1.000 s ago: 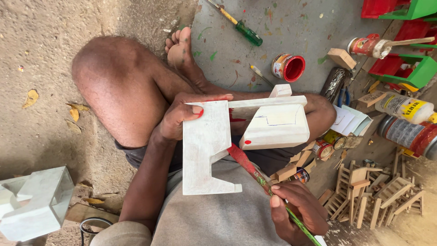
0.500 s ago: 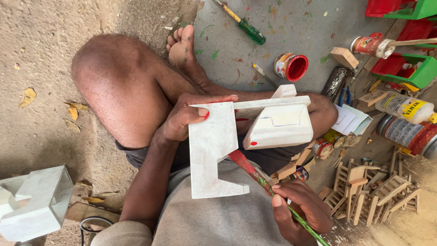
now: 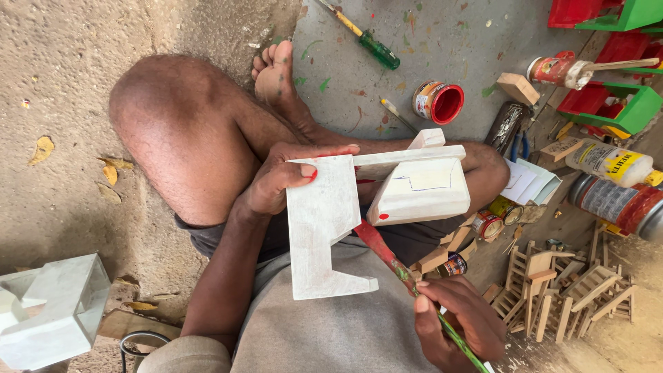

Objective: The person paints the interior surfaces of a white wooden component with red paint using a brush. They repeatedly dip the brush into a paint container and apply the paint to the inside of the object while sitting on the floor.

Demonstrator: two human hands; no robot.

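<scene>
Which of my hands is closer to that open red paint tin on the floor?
Left. Your left hand grips the white wooden piece, somewhat below and left of the red paint tin; your right hand holds the paintbrush much lower down.

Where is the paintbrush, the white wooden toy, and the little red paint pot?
paintbrush (image 3: 387,259), head view, on its red-stained shaft below the toy.
white wooden toy (image 3: 321,221), head view, on its flat side panel.
red paint pot (image 3: 445,103), head view, on its open red inside.

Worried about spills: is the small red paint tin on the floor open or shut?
Open: the red paint tin lies tipped, its lidless red inside showing.
</scene>
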